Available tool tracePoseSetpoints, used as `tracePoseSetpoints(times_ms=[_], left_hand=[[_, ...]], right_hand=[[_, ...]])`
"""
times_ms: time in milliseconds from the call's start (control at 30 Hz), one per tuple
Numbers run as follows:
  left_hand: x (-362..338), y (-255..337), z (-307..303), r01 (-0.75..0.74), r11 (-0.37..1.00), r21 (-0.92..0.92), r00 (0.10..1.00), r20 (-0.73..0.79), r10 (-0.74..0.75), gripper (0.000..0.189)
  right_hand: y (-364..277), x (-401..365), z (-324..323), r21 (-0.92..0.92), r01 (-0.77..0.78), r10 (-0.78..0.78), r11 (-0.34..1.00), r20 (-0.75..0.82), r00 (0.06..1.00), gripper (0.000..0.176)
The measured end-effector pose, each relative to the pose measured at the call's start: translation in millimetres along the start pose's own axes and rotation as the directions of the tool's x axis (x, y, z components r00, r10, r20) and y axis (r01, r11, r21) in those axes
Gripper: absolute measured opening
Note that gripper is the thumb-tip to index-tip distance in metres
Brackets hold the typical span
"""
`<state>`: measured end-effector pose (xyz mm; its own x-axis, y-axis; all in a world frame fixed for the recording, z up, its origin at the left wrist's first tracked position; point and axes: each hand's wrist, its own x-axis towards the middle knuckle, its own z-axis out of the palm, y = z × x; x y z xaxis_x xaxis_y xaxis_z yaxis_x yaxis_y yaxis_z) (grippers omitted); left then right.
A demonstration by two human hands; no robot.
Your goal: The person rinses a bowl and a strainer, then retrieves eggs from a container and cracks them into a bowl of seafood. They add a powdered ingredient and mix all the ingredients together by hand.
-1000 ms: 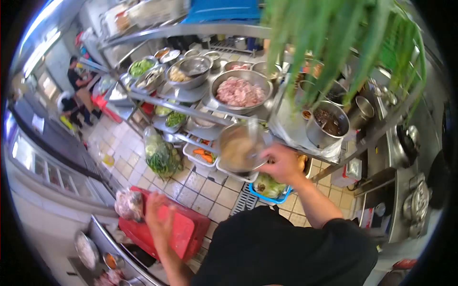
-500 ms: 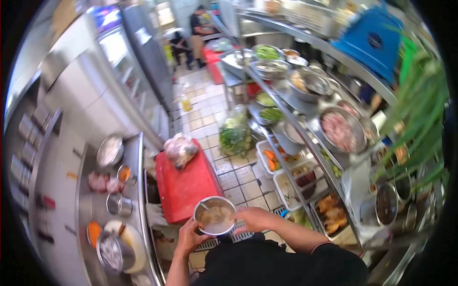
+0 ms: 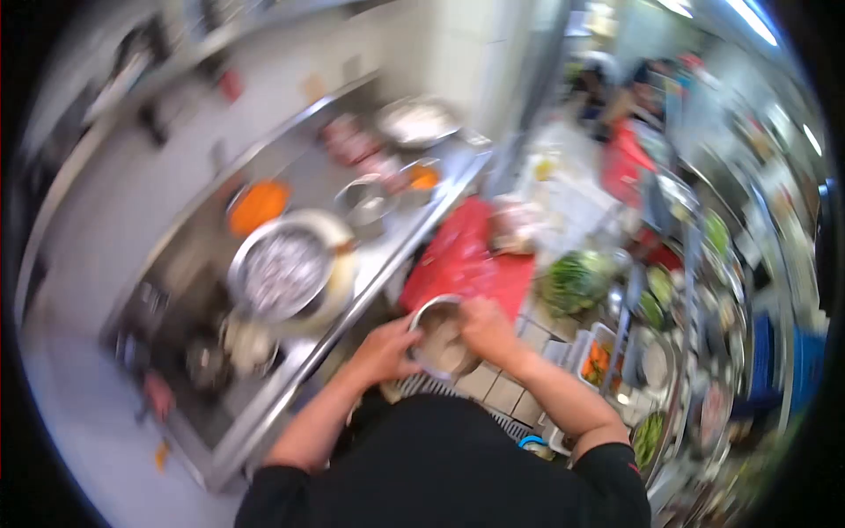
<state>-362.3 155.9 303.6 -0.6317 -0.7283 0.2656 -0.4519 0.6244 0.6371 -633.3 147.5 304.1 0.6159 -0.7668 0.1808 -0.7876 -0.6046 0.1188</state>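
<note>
In front of my chest is a round metal bowl (image 3: 444,348) with a pale brownish mixture inside. My left hand (image 3: 387,350) grips the bowl's left side, thumb near the rim and fingers around the outside. Over the far right part of the rim, my right hand (image 3: 484,327) is closed. Blur hides what its fingers hold, and the spoon seen earlier in the bowl cannot be made out. Just beyond the bowl lies a red surface (image 3: 458,251) with a wrapped pale bundle (image 3: 518,222) on it.
Left is a steel counter (image 3: 370,286) holding a pot of pale pieces (image 3: 282,273), an orange-filled bowl (image 3: 258,209) and raw meat (image 3: 349,141). On the right, a rack (image 3: 682,352) carries food containers. Bagged greens (image 3: 576,282) sit on the tiled floor. People work far back.
My view has swung left toward the steel counter, so the rack is now farther right. My right hand has moved from the bowl's right side to its far right rim and closed.
</note>
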Motion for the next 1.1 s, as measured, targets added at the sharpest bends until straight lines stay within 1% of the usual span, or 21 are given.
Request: tracePoseSetpoints(times_ms=[67, 133, 167, 233, 267, 333, 367, 467, 533, 567, 600, 667, 700, 733, 800, 833, 900, 933, 1000, 1067, 1100], left_hand=[[-22.2, -20.5, -38.1, 0.043, 0.994, 0.102, 0.999, -0.030, -0.040, 0.040], [-37.8, -34.2, -80.3, 0.125, 0.990, 0.072, 0.990, -0.081, -0.119, 0.041], [-47.1, -40.7, -94.0, 0.165, 0.982, 0.094, 0.980, -0.127, -0.152, 0.040], [-61.8, -48.5, -122.4, 0.239, 0.959, 0.154, 0.958, -0.196, -0.208, 0.038], [-67.9, -47.6, -135.8, 0.251, 0.958, 0.139, 0.957, -0.187, -0.223, 0.038], [-85.7, -36.9, -153.6, 0.277, 0.946, 0.165, 0.946, -0.220, -0.239, 0.039], [-87.8, -38.6, -169.1, 0.291, 0.945, 0.148, 0.943, -0.210, -0.257, 0.039], [-93.5, -32.5, -197.6, 0.316, 0.944, 0.099, 0.923, -0.261, -0.282, 0.040], [-98.7, -24.2, -209.7, 0.347, 0.918, 0.191, 0.896, -0.358, -0.264, 0.040], [-97.8, -20.1, -215.6, 0.368, 0.906, 0.208, 0.882, -0.386, -0.270, 0.041], [-95.1, -18.4, -218.6, 0.386, 0.894, 0.227, 0.873, -0.403, -0.274, 0.041], [-86.4, -20.7, -227.9, 0.426, 0.839, 0.339, 0.844, -0.482, -0.234, 0.039], [-84.2, -22.3, -231.1, 0.461, 0.822, 0.335, 0.839, -0.468, -0.279, 0.040], [-80.0, -25.1, -233.1, 0.467, 0.804, 0.368, 0.838, -0.476, -0.269, 0.040], [-70.9, -32.8, -232.7, 0.510, 0.748, 0.425, 0.815, -0.516, -0.263, 0.042], [-70.3, -36.8, -232.9, 0.524, 0.729, 0.441, 0.812, -0.517, -0.271, 0.044], [-74.6, -44.6, -232.5, 0.566, 0.710, 0.419, 0.781, -0.548, -0.299, 0.043], [-77.5, -46.2, -233.3, 0.597, 0.702, 0.389, 0.755, -0.568, -0.327, 0.043], [-80.0, -41.6, -239.6, 0.620, 0.703, 0.349, 0.722, -0.604, -0.338, 0.042], [-89.0, -37.6, -245.3, 0.682, 0.679, 0.273, 0.649, -0.655, -0.388, 0.042], [-95.1, -36.7, -246.9, 0.698, 0.663, 0.270, 0.623, -0.686, -0.376, 0.045]], right_hand=[[-29.0, 45.2, -21.4, -0.209, 0.041, -0.060, 0.977, -0.084, 0.995, 0.013], [-46.6, 98.7, -52.5, -0.041, 0.124, -0.128, 0.991, -0.115, 0.985, 0.012], [-52.9, 119.9, -56.5, -0.020, 0.142, -0.143, 0.990, -0.088, 0.986, 0.012], [-62.8, 160.4, -61.6, 0.039, 0.195, -0.187, 0.980, -0.144, 0.972, 0.011], [-67.9, 178.2, -64.2, 0.052, 0.196, -0.188, 0.979, -0.126, 0.974, 0.011], [-85.1, 198.3, -69.2, 0.139, 0.281, -0.248, 0.950, -0.217, 0.944, 0.010], [-91.0, 217.5, -75.8, 0.155, 0.281, -0.249, 0.947, -0.197, 0.948, 0.010], [-95.8, 256.8, -98.7, 0.255, 0.326, -0.292, 0.910, -0.162, 0.943, 0.008], [-94.7, 276.4, -109.0, 0.189, 0.415, -0.387, 0.890, -0.168, 0.907, 0.006], [-93.7, 286.2, -109.9, 0.145, 0.471, -0.440, 0.870, -0.199, 0.875, 0.004], [-94.0, 293.2, -108.8, 0.144, 0.493, -0.457, 0.858, -0.223, 0.861, 0.004], [-96.7, 308.3, -100.4, 0.038, 0.516, -0.491, 0.856, -0.252, 0.834, 0.006], [-99.1, 314.0, -93.3, 0.087, 0.528, -0.493, 0.845, -0.255, 0.832, 0.007], [-103.6, 318.2, -80.3, 0.082, 0.537, -0.495, 0.840, -0.293, 0.818, 0.007], [-113.1, 327.3, -51.9, 0.293, 0.474, -0.442, 0.830, -0.172, 0.880, 0.009], [-116.2, 332.3, -43.0, 0.293, 0.486, -0.448, 0.823, -0.190, 0.874, 0.009], [-117.5, 342.0, -36.6, 0.576, 0.387, -0.371, 0.720, -0.151, 0.916, 0.014], [-114.2, 346.7, -36.9, 0.571, 0.403, -0.385, 0.715, -0.159, 0.909, 0.014], [-107.3, 359.9, -49.9, 0.697, 0.480, -0.388, 0.533, -0.303, 0.870, 0.018], [-95.2, 368.3, -72.4, 0.694, 0.456, -0.359, 0.557, -0.294, 0.886, 0.016], [-88.0, 373.4, -85.6, 0.667, 0.472, -0.357, 0.576, -0.315, 0.880, 0.015]])
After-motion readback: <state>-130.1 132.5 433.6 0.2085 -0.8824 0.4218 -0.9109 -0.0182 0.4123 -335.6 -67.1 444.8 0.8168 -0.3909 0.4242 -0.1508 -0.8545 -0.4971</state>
